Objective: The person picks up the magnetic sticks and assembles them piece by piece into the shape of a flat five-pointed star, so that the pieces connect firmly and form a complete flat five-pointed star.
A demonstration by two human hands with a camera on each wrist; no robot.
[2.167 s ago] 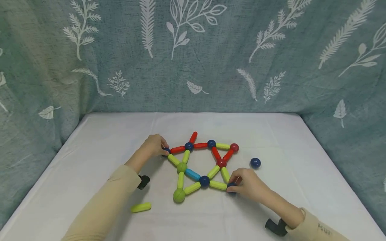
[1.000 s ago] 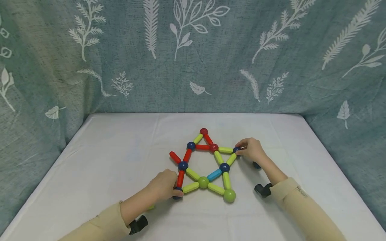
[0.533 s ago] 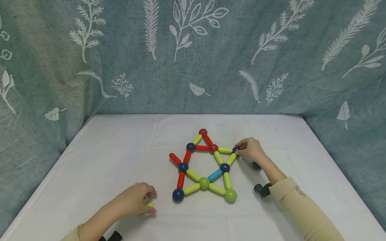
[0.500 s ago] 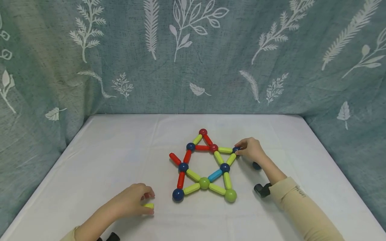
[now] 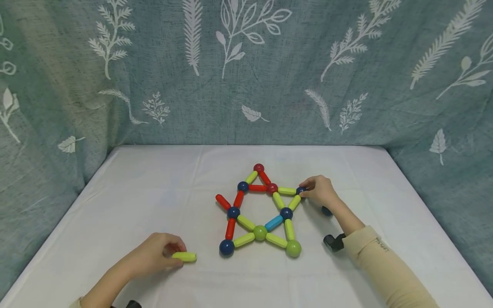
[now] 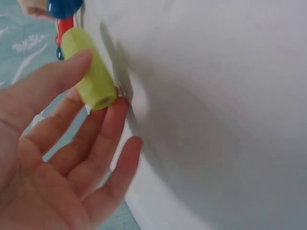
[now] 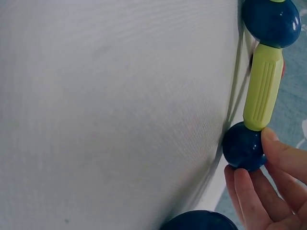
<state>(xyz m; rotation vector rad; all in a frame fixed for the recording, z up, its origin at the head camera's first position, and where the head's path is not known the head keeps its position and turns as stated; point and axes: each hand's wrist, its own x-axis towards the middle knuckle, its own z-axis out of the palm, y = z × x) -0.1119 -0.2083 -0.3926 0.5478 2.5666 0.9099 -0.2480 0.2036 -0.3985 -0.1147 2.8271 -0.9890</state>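
Observation:
My left hand [image 5: 155, 254] pinches a yellow-green magnetic rod [image 5: 185, 256] between thumb and fingers, low over the front left of the table. In the left wrist view the rod [image 6: 91, 72] shows its round metal end. A flat frame of magnetic rods and balls lies mid-table. My right hand [image 5: 320, 192] pinches the blue ball [image 5: 300, 191] at the frame's right corner; in the right wrist view that ball [image 7: 243, 147] joins a ribbed yellow-green rod [image 7: 264, 88]. One red rod [image 5: 223, 202] juts from a blue ball [image 5: 233, 212] on the left side, its outer end free.
A loose blue ball [image 5: 326, 211], partly hidden by the right wrist, lies on the white tablecloth [image 5: 154, 184]. The frame's front corners are a large blue ball [image 5: 226, 247] and a green ball [image 5: 293, 248]. Behind the table hangs a leaf-patterned curtain [image 5: 246, 85].
The frame was turned with both hands on it. My left hand then let go of the blue front-left ball, moved left and picked up the loose yellow-green rod. My right hand stays at its ball.

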